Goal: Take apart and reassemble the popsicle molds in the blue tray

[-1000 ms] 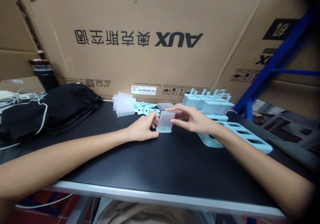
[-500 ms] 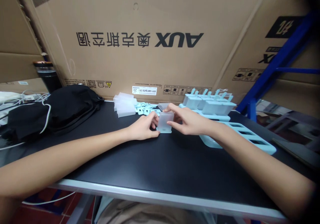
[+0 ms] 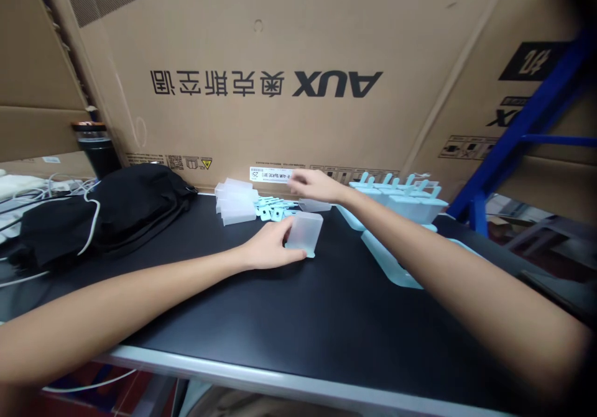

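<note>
In my left hand (image 3: 268,246) is a translucent popsicle mold (image 3: 305,232) with a pale blue edge at its bottom, tilted a little near the tabletop. The thumb lies along the blue edge, and the other fingers are partly hidden behind the mold. My right hand (image 3: 314,185) hovers with bent fingers, slightly blurred, and nothing shows in it. Beneath and left of it lies a pile of light blue popsicle sticks (image 3: 275,210). Another translucent mold (image 3: 314,206) lies just below the right hand. Several more clear molds (image 3: 236,202) are heaped left of the sticks.
At the right, a light blue rack (image 3: 392,261) lies partly under my right forearm. Behind it stand several molds with blue sticks (image 3: 415,206). A black bag (image 3: 135,206), white cables (image 3: 91,218) and a black bottle (image 3: 97,150) are at the left. Large cardboard boxes (image 3: 224,125) wall the back.
My right hand has let go of the mold and moved up and back toward the sticks. The left hand keeps the mold, which now leans.
</note>
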`<control>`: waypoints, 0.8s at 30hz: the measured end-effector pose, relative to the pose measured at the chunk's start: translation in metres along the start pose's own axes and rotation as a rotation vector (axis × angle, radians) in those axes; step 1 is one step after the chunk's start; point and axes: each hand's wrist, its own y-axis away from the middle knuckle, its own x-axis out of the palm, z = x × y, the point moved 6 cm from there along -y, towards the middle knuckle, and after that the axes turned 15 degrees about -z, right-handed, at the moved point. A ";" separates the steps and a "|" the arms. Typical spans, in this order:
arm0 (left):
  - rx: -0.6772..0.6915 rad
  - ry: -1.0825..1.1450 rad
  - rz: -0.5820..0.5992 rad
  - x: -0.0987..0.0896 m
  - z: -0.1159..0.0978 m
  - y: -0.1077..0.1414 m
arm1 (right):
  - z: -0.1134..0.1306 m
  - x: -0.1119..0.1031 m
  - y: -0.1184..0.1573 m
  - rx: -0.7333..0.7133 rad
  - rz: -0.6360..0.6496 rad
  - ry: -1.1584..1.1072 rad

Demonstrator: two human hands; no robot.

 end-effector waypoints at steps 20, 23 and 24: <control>-0.139 0.555 -0.240 -0.013 0.011 -0.008 | 0.022 -0.024 -0.015 0.038 0.122 0.007; -0.205 0.554 -0.223 -0.010 0.016 -0.008 | 0.050 -0.056 0.001 0.017 0.216 -0.110; -0.218 0.559 -0.225 -0.010 0.016 -0.009 | 0.060 -0.064 0.005 -0.010 0.236 -0.097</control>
